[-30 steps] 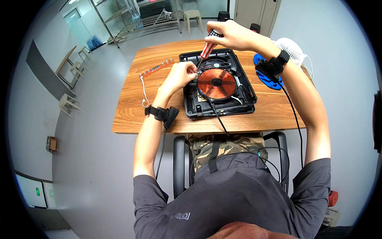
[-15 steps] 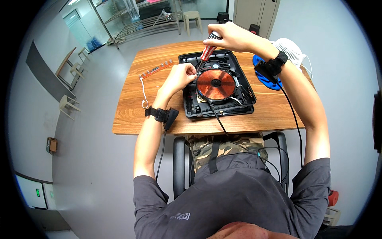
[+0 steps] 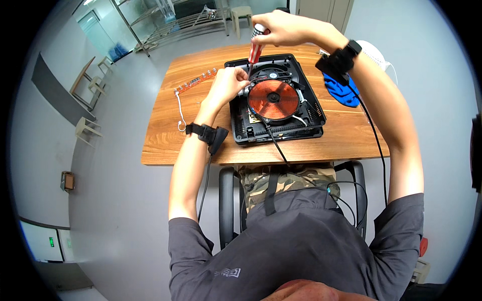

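The right hand (image 3: 281,27) is gripping a screwdriver (image 3: 254,47) upright over the opened cooker (image 3: 273,98) on the table (image 3: 165,135) — the left hand (image 3: 226,83) is pinching beside the copper coil (image 3: 273,99). A slipping tip could be gouging that coil or fingers.

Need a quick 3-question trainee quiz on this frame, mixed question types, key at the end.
1. True or false: the right hand holds a screwdriver upright over the opened cooker.
2. Which lies on the table right of the cooker? A) blue cloth B) hammer C) cup
3. Fill in: the left hand rests at the edge of the copper-coloured ____.

Key: 1 true; 2 A; 3 coil
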Tool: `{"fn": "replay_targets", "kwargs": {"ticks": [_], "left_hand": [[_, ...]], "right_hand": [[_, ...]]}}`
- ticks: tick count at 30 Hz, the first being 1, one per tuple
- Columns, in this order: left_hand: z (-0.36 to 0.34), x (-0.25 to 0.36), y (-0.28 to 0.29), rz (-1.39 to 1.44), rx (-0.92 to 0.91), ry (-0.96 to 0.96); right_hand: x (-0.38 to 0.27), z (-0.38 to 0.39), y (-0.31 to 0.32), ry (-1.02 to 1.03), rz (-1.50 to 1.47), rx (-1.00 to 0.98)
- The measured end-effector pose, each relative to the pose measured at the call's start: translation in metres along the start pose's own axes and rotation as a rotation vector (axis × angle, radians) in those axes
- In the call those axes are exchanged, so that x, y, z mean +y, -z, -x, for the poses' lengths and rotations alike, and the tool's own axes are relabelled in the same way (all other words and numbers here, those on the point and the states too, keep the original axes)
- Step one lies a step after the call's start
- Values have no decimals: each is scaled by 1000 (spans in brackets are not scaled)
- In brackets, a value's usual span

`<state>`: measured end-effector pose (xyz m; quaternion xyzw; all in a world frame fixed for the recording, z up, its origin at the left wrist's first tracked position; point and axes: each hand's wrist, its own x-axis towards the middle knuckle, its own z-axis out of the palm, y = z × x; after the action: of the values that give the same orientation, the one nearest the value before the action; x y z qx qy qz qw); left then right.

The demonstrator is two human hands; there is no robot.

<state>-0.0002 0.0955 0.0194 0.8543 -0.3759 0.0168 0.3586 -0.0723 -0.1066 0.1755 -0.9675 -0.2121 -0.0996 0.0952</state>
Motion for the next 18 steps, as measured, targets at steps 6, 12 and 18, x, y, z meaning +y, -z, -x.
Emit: {"fn": "replay_targets", "kwargs": {"ticks": [6,12,18], "left_hand": [[-33,1,-2,-106,-52,-37],[-64,-2,-17,-160,-76,-70],[-86,-17,-32,-229,-158,-23]], "right_hand": [[19,-27,8,129,51,52],[41,-45,3,173,63,47],[73,-61,-42,-14,120,137]]}}
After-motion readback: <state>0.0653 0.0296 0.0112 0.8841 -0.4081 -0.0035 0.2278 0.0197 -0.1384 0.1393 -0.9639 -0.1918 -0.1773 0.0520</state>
